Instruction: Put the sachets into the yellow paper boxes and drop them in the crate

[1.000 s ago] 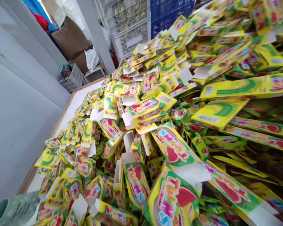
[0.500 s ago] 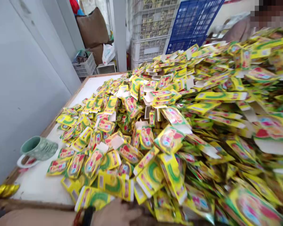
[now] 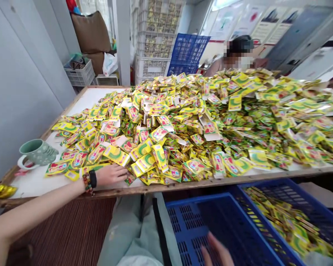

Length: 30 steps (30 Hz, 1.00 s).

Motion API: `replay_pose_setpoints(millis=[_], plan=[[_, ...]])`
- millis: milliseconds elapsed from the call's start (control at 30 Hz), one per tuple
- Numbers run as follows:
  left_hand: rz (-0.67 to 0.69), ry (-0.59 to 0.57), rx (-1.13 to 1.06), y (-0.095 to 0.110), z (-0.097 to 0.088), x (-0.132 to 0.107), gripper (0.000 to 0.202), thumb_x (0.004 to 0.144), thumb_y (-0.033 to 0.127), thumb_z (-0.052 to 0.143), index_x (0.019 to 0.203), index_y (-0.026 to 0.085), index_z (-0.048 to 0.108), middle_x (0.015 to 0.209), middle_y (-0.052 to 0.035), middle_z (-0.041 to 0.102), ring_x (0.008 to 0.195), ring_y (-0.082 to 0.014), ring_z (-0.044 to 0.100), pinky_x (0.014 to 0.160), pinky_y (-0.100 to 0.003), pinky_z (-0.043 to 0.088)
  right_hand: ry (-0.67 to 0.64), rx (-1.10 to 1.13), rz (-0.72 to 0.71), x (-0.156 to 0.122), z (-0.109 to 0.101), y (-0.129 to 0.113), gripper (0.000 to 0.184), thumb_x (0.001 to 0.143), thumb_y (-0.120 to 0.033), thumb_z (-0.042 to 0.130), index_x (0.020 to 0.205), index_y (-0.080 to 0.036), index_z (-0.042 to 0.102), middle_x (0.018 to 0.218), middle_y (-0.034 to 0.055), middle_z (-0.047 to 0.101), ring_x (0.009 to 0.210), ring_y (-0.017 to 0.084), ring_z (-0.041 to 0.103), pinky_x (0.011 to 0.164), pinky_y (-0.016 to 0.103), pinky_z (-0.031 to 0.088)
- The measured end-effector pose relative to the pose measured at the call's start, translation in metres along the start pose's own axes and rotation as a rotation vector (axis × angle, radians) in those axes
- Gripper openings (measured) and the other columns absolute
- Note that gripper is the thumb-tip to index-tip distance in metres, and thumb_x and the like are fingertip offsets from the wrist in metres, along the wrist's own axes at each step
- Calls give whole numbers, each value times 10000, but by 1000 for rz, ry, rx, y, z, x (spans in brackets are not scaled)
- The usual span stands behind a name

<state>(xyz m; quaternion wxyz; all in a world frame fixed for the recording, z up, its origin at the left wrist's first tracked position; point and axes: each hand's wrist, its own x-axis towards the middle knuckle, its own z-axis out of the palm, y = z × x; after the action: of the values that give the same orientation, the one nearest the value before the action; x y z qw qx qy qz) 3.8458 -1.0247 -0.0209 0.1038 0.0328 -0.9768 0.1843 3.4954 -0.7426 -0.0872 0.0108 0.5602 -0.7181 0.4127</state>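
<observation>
My left hand [image 3: 111,175], with a bead bracelet [image 3: 88,183] and a black wristband [image 3: 92,178], lies palm down at the table's front edge. Its fingers stretch against small yellow-green cartons [image 3: 116,155] at the near side of a big heap; nothing shows gripped, though the palm is hidden. Low in the view, my right hand [image 3: 218,253] is partly cut off and blurred. Its fingers are apart and hold nothing visible, above a blue crate [image 3: 183,218] beside my legs. Shiny green packets [image 3: 255,118] show among the cartons in the heap.
A green mug [image 3: 40,153] stands at the table's left, with gold-wrapped items [image 3: 1,191] near the corner. A second blue crate [image 3: 280,184] holds many cartons at lower right. Stacked white crates [image 3: 152,48] stand behind. Another person [image 3: 240,48] is across the heap.
The view has swung right and down, bringing the crates, my legs and my right hand into sight. My left hand, earlier blurred at the bottom edge, now shows clearly by the cartons.
</observation>
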Motion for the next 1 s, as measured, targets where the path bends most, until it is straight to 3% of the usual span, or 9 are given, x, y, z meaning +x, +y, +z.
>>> replay_pose_setpoints(millis=[167, 267, 367, 533, 600, 700, 833, 933, 1000], plan=[[-102, 37, -33, -11, -11, 7, 169, 943, 117, 446, 972, 148, 609, 997, -98, 659, 901, -177, 598, 763, -303, 489, 114, -137, -383, 122, 60, 6, 700, 828, -413, 674, 1437, -253, 369, 1506, 187, 309, 1401, 418, 271, 1049, 625, 356], [-270, 96, -138, 6, -22, 20, 153, 946, 181, 472, 988, 154, 617, 953, -87, 651, 885, -161, 582, 774, -281, 495, 93, -124, -474, 189, 84, 14, 418, 928, -299, 516, 1339, -227, 489, 1341, 155, 519, 1310, 340, 418, 1016, 551, 406], [-408, 125, -162, 28, -27, 41, 219, 938, 230, 501, 1116, 197, 625, 1112, -93, 647, 1024, -194, 554, 893, -334, 483, 54, -69, -519, 236, 103, 7, 345, 957, -184, 374, 1237, -214, 574, 1182, 115, 629, 1118, 258, 556, 933, 443, 452], [-405, -30, -112, 26, -17, 85, 565, 907, 429, 564, 1440, 379, 385, 1540, -21, 357, 1380, -331, 303, 1095, -585, 280, 25, 5, -536, 326, 143, -66, 410, 971, -196, 287, 1207, -197, 623, 1125, 129, 651, 1059, 249, 574, 924, 431, 436], [-435, -68, -134, 13, -13, 101, 599, 909, 526, 513, 1464, 370, 348, 1584, -18, 265, 1445, -370, 166, 1113, -656, 178, 39, 88, -567, 370, 159, -103, 426, 976, -202, 275, 1266, -187, 586, 1206, 138, 620, 1134, 250, 541, 977, 440, 412], [-431, -118, -188, -10, -9, 113, 637, 904, 627, 427, 1458, 314, 382, 1586, -51, 253, 1460, -378, 134, 1133, -665, 111, -146, 102, -662, 414, 170, -144, 417, 959, -198, 338, 1326, -189, 537, 1355, 130, 542, 1292, 278, 440, 1078, 527, 310], [-420, -219, -199, -24, -4, 107, 603, 902, 517, 529, 1452, 309, 395, 1565, -104, 292, 1447, -387, 197, 1122, -686, 122, -362, 68, -677, 395, 149, -159, 328, 922, -252, 470, 1189, -149, 631, 1270, 142, 611, 1223, 317, 513, 1058, 560, 325], [-407, -227, -220, -19, -1, 101, 727, 791, 488, 698, 1428, 260, 434, 1540, -138, 336, 1431, -366, 256, 1120, -668, 178, -388, 167, -626, 325, 120, -156, 340, 942, -294, 445, 1200, -164, 624, 1114, 119, 681, 1060, 273, 604, 963, 465, 431], [-517, -204, -250, -13, -4, 103, 605, 779, 462, 709, 1280, 147, 586, 1441, -159, 474, 1366, -271, 382, 1138, -509, 291, -464, 255, -630, 271, 109, -159, 387, 923, -346, 501, 1277, -207, 571, 1243, 109, 626, 1163, 274, 555, 1001, 463, 411]])
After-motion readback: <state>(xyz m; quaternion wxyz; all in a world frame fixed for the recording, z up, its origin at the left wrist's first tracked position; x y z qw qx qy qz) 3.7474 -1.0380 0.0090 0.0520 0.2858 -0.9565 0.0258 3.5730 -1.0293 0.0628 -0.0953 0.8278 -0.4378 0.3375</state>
